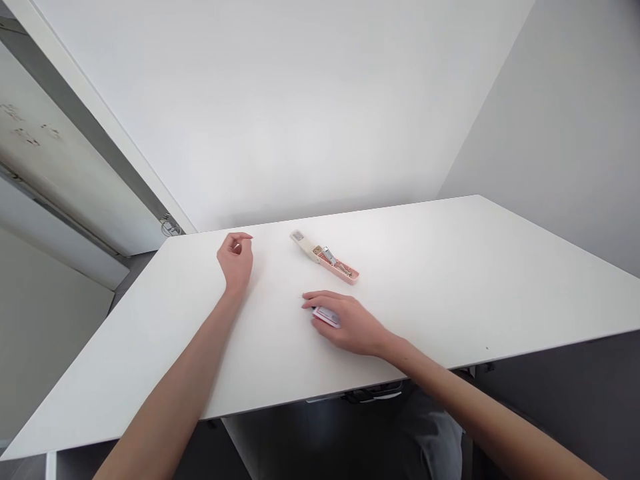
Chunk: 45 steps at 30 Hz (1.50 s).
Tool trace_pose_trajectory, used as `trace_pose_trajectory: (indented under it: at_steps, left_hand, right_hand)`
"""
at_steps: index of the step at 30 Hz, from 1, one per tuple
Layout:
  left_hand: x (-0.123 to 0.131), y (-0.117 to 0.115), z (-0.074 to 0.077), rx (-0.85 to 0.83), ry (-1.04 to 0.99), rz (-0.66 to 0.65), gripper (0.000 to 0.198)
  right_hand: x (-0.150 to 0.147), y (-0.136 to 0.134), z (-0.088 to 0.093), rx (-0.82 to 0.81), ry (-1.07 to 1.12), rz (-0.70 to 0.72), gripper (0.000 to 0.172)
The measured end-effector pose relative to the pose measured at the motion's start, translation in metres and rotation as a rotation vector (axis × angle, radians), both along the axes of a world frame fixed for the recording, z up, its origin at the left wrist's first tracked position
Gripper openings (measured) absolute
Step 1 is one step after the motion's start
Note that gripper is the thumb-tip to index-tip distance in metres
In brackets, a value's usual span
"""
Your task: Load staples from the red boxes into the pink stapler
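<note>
My left hand (236, 257) is raised over the left part of the table, its fingers curled in towards the thumb; whatever they may hold is too small to make out. Under my right hand (353, 323) is a small white-and-red packet (327, 316), gripped between fingers and thumb close to the tabletop. A bit of something dark shows by those fingertips. Farther back lies a slim hinged case (304, 245), opened out flat, with a cream lid and a pink tray (353, 275). Small metallic pieces lie in the tray, and a small silver-and-white piece (329, 255) sticks up from it.
The white table (425, 267) meets a white wall (320, 113) at its back edge. At the left is a door frame (100, 113) with a bundle of wire or metal (171, 227) near its foot. My leg (435, 433) is below the front edge.
</note>
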<state>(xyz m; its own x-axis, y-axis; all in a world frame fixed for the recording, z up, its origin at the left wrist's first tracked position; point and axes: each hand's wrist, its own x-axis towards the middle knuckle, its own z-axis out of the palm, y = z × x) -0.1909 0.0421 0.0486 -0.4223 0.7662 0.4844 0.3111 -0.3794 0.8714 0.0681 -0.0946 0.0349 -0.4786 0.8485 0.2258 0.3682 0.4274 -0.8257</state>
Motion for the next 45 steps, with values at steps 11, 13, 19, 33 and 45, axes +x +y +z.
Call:
trace_pose_trajectory:
  at_steps: [11, 13, 19, 33, 45]
  left_hand:
    - [-0.058, 0.031, -0.013, -0.076, -0.469, 0.167, 0.012]
    - [-0.058, 0.03, -0.013, -0.085, -0.464, 0.143, 0.013]
    - [-0.056, 0.028, -0.013, -0.122, -0.421, 0.08, 0.011]
    - [-0.056, 0.03, -0.017, -0.155, -0.352, 0.063, 0.011]
    - [-0.058, 0.029, -0.016, -0.152, -0.12, 0.166, 0.009]
  right_hand:
    - [-0.16, 0.073, -0.01, -0.08, 0.316, -0.111, 0.038]
    - [-0.159, 0.079, -0.011, -0.184, 0.368, -0.178, 0.041]
    - [-0.143, 0.081, -0.015, -0.151, 0.408, -0.218, 0.042]
    - [-0.118, 0.075, -0.023, 0.011, 0.148, -0.131, 0.054]
    - [-0.114, 0.086, -0.031, 0.022, 0.147, -0.249, 0.039]
